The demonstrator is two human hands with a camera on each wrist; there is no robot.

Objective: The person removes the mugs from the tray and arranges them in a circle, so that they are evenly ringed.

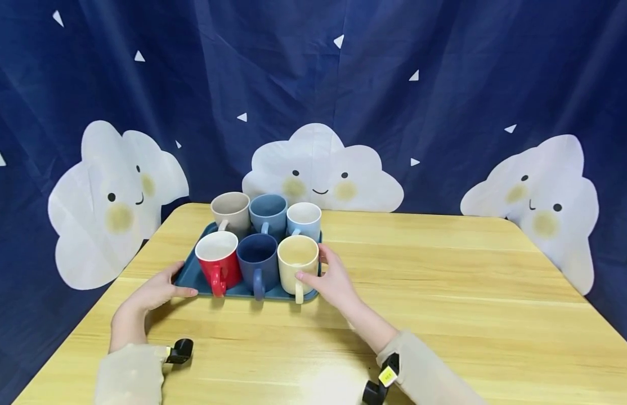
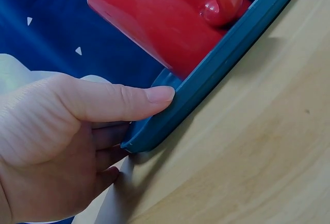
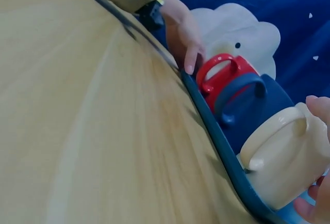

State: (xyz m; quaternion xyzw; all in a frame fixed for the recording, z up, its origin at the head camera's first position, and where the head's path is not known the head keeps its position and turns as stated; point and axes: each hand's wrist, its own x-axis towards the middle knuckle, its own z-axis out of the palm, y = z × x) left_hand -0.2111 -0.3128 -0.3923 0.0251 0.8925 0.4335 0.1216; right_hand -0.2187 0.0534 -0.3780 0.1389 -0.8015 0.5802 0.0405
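Observation:
A dark blue tray (image 1: 184,279) carries several mugs in two rows. My left hand (image 1: 156,288) grips its near left corner, thumb over the rim and the other fingers around the outer side. Nearest that hand is a red mug (image 1: 219,270) with a white inside. My right hand (image 1: 334,278) holds the cream mug (image 1: 293,273) at the near right corner, its thumb beside the handle and its fingers around the right side. Between those two is a navy mug (image 1: 258,270). In the right wrist view the cream mug's handle (image 3: 265,136) points toward the tray's near edge.
The back row has a beige mug (image 1: 232,211), a grey-blue mug (image 1: 269,216) and a light blue mug (image 1: 305,222) with a white inside. All stand on a wooden table (image 1: 445,292). A dark blue curtain (image 1: 374,73) with clouds hangs behind.

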